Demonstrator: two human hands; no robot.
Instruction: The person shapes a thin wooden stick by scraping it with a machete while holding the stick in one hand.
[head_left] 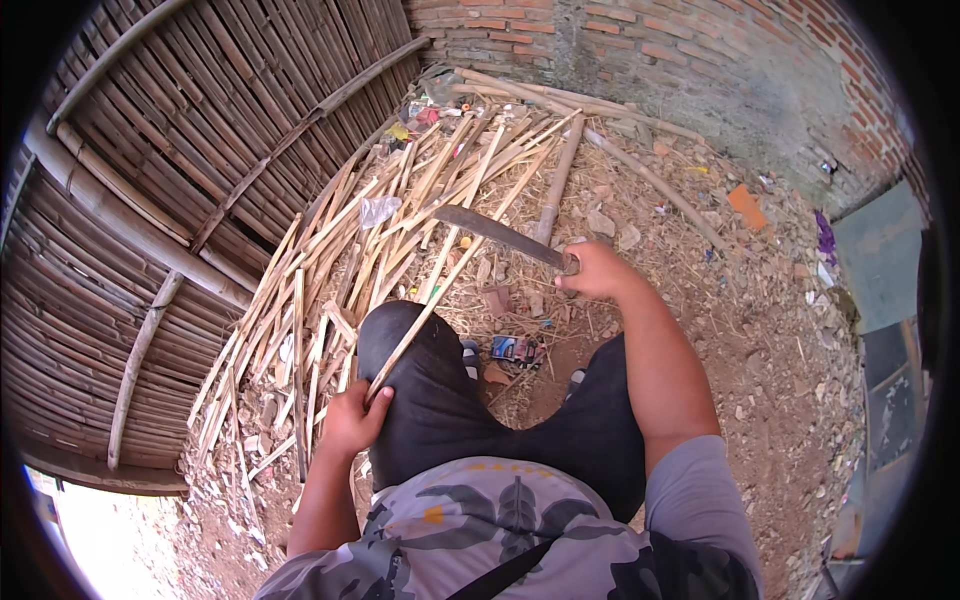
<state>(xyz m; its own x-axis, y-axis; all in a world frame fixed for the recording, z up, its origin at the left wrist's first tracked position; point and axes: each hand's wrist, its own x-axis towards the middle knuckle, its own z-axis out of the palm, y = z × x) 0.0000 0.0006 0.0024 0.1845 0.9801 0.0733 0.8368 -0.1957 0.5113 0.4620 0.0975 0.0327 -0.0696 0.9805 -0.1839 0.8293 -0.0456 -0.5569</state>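
Observation:
My left hand grips a long pale bamboo strip beside my left knee; the strip slants up and away toward the pile. My right hand is closed around the handle of a machete, whose long dark blade points up and to the left, across the line of the strip; I cannot tell if they touch. A heap of split bamboo strips lies on the littered dirt ahead and to my left.
A bamboo-slat wall runs along the left; a brick wall stands ahead. Bamboo poles lie near it. Flat grey panels lean at the right. Rubble, straw, scraps and an orange piece cover the ground.

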